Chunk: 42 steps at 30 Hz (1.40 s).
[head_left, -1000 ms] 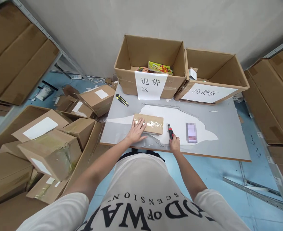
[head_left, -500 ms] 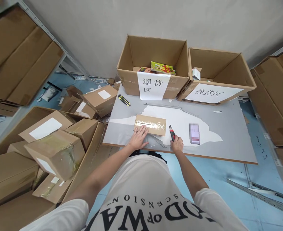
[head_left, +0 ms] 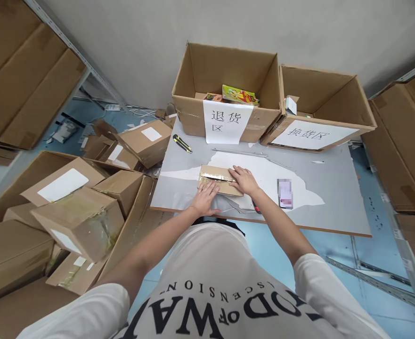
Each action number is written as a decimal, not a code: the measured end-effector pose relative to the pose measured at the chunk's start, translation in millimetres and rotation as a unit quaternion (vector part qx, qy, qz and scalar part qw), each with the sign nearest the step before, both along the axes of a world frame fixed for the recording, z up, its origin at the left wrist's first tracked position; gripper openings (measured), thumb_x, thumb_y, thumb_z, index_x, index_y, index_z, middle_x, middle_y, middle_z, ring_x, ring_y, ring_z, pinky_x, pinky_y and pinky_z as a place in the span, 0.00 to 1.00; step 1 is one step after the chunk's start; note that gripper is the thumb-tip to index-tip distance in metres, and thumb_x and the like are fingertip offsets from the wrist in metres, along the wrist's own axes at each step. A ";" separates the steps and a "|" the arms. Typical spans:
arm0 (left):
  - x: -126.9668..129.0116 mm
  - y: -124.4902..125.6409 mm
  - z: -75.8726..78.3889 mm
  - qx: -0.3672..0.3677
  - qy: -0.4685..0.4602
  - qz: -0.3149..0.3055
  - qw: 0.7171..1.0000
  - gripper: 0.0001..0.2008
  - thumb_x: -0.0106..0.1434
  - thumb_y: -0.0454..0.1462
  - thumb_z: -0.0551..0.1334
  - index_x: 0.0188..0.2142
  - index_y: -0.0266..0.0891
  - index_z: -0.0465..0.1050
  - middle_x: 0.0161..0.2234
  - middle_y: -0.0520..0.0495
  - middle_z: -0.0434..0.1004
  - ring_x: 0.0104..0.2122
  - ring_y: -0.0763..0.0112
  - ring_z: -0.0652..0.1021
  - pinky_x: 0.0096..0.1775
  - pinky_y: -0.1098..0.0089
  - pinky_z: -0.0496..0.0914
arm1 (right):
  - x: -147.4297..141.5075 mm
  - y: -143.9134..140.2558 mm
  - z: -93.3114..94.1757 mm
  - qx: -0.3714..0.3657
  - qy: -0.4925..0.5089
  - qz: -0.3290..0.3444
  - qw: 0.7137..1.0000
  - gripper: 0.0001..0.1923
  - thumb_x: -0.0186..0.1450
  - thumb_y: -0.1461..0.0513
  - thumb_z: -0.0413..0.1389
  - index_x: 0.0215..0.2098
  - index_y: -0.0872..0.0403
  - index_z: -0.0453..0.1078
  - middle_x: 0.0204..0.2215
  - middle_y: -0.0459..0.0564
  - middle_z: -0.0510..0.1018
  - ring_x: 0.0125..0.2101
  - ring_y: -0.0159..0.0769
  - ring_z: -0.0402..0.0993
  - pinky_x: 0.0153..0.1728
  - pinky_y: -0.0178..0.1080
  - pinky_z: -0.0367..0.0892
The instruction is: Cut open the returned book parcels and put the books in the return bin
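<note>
A small brown cardboard box (head_left: 224,188) lies on the table, with shiny tape on top and a dark slit gaping between its flaps. My left hand (head_left: 205,198) holds its near left part, fingers over the top and thumb apart. My right hand (head_left: 244,180) grips the right end, fingertips at the flaps by the slit. What is inside the box cannot be seen. Below my right wrist a red utility knife (head_left: 256,207) rests on the table, mostly hidden by my forearm.
Two large open cartons, a left one (head_left: 189,117) with colourful packets and a right one (head_left: 362,123), stand behind. A phone (head_left: 285,193) and a yellow-black cutter (head_left: 182,144) lie on the table (head_left: 341,188). A big carton (head_left: 142,207) of parcels stands left.
My right hand has let go of the red utility knife and moved up-left onto the box. The taped seam has parted into a slit. My left hand stays on the box.
</note>
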State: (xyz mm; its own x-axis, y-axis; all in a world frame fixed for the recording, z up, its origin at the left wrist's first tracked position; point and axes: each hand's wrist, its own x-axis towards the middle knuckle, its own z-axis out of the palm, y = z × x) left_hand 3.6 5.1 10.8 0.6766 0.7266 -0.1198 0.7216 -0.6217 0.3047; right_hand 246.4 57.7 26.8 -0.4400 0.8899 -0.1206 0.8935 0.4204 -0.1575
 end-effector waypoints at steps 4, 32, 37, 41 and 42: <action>-0.7 0.1 -1.9 0.000 0.006 -0.004 1.000 0.52 0.49 0.60 0.60 0.64 0.33 0.47 0.65 0.33 0.45 0.65 0.50 0.46 0.61 0.51 0.38 | -3.0 4.8 -5.0 0.001 -0.067 0.046 0.997 0.29 0.67 0.53 0.46 0.63 0.58 0.52 0.60 0.63 0.60 0.56 0.51 0.61 0.52 0.48 0.58; -1.5 0.1 -5.7 0.026 0.013 -0.012 0.999 0.55 0.45 0.60 0.62 0.65 0.34 0.45 0.66 0.35 0.45 0.65 0.50 0.45 0.61 0.51 0.38 | -77.9 21.6 25.4 0.005 -0.098 0.110 0.989 0.24 0.66 0.68 0.38 0.61 0.61 0.52 0.60 0.67 0.60 0.55 0.51 0.62 0.49 0.50 0.61; -1.6 -0.7 -5.0 0.006 0.015 -0.010 1.000 0.53 0.46 0.60 0.62 0.64 0.34 0.48 0.63 0.34 0.53 0.64 0.49 0.51 0.62 0.52 0.37 | -129.6 36.9 11.7 0.017 -0.095 0.131 0.987 0.23 0.67 0.68 0.37 0.60 0.64 0.53 0.60 0.70 0.59 0.56 0.53 0.61 0.49 0.53 0.61; 0.5 -1.0 -4.7 0.004 0.005 0.000 1.000 0.56 0.45 0.60 0.63 0.65 0.34 0.45 0.65 0.35 0.47 0.65 0.49 0.46 0.62 0.52 0.38 | -129.7 60.1 24.3 -0.061 -0.091 0.127 0.986 0.19 0.69 0.65 0.39 0.55 0.63 0.59 0.51 0.68 0.70 0.48 0.46 0.71 0.45 0.44 0.64; 0.9 -1.0 -4.6 0.005 0.003 0.002 1.000 0.56 0.45 0.60 0.63 0.65 0.34 0.45 0.66 0.35 0.45 0.65 0.49 0.45 0.62 0.51 0.38 | -127.0 67.4 29.2 -0.079 -0.087 0.122 0.986 0.18 0.69 0.63 0.39 0.53 0.62 0.61 0.47 0.66 0.74 0.45 0.45 0.73 0.44 0.42 0.65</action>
